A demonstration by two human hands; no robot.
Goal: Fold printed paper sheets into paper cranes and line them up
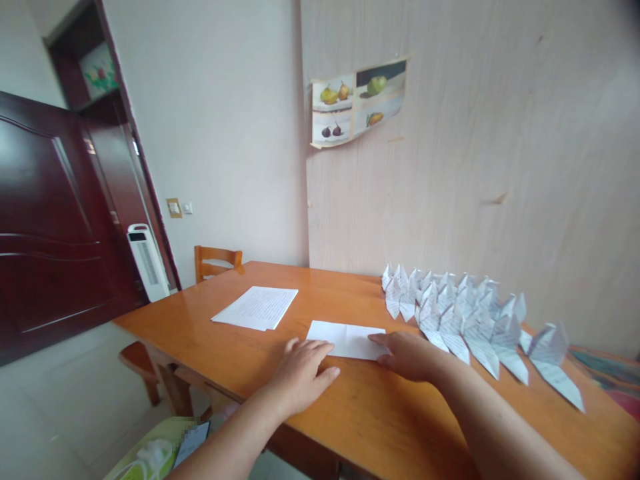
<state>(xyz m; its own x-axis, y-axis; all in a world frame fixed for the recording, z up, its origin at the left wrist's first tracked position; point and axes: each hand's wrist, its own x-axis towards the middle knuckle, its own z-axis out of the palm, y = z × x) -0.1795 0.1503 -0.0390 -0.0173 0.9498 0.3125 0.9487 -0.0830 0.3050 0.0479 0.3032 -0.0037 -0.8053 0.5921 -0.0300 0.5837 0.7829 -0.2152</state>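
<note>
A white sheet of paper lies lengthwise on the wooden table, with a faint crease across its middle. My left hand rests at its left end, palm down and open, fingertips touching the near left edge and thumb spread apart. At the other end my right hand has hold of the paper, index finger on top and thumb by the near corner. The underside of that grip is hidden. To the right stand several rows of folded paper pieces with pointed, upright tips and printed text.
A stack of lined, written sheets lies on the left of the table. Behind the table's far left corner is a wooden chair. A green bin with a white bag stands below the near edge. The wall runs along the far side.
</note>
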